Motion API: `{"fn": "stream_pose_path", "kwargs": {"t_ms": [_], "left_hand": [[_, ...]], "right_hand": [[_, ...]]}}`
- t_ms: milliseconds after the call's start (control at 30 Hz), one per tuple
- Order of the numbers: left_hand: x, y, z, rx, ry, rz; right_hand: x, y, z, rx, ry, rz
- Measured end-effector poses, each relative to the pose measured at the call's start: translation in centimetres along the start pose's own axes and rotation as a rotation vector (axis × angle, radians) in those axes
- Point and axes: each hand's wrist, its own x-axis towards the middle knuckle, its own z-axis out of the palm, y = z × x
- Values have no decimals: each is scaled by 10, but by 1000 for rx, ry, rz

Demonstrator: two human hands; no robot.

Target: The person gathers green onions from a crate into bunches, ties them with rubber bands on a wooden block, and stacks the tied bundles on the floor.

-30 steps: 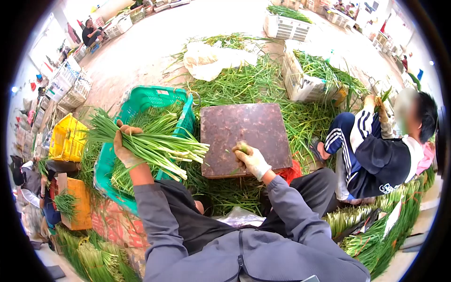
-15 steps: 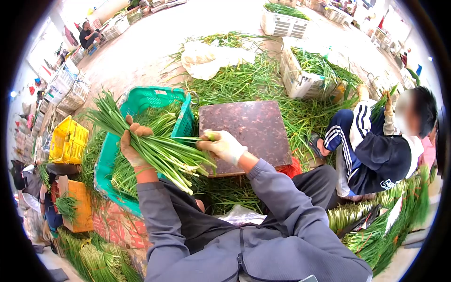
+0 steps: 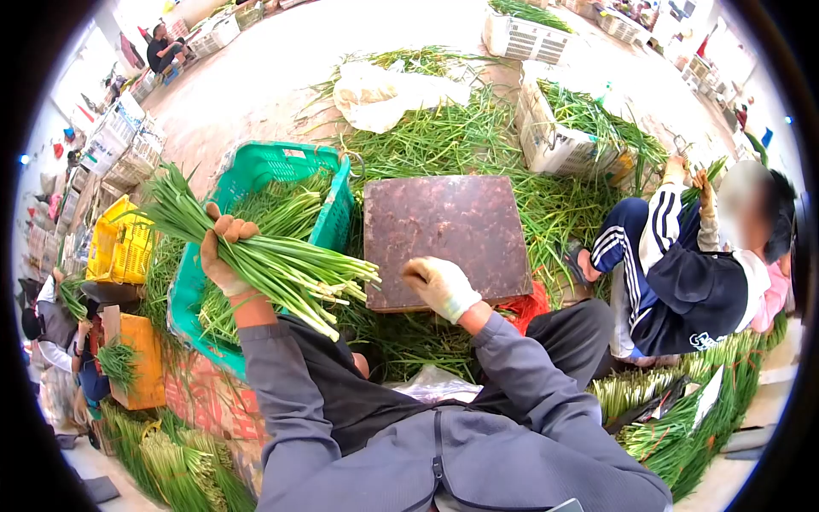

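Okay, left hand is up over the green crate, fingers wrapped round a bundle of green stalks. Leafy tips fan out past the crate's far-left side; pale ends angle toward the brown board, reaching its left edge as seen from above. Right hand, gloved, is at the board's near edge, left of its near-right corner, fingers curled in; can't tell if it pinches anything, or if it touches the board. The two hands are apart.

Cut greens fill the green crate. More loose greens spread on the floor beyond the board's far edge and down its right side. White plastic lies on top of those. Red netting sits just by the near-right corner. Past the far-right corner: white crate full of greens, and next to it a seated co-worker in a dark top, greens in hand. Yellow crate stands left of the green one. Stacked bunches lie on the wearer's right.
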Motion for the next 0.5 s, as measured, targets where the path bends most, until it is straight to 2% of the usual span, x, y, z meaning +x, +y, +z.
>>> {"fn": "stream_pose_path", "kwargs": {"t_ms": [33, 100, 167, 200, 433, 500], "left_hand": [[2, -2, 2, -8, -5, -15], [3, -7, 1, -8, -16, -29], [3, -13, 3, 30, 1, -27], [1, -16, 3, -5, 44, -35], [0, -21, 7, 77, 82, -35], [2, -23, 5, 70, 34, -59]], "right_hand": [[6, -26, -10, 126, 153, -146], [14, -66, -19, 100, 183, -311], [21, -90, -26, -145, 15, -295], [26, -82, -15, -199, 16, -337], [27, -70, -5, -87, 73, -404], [27, -74, -6, -75, 76, -401]]}}
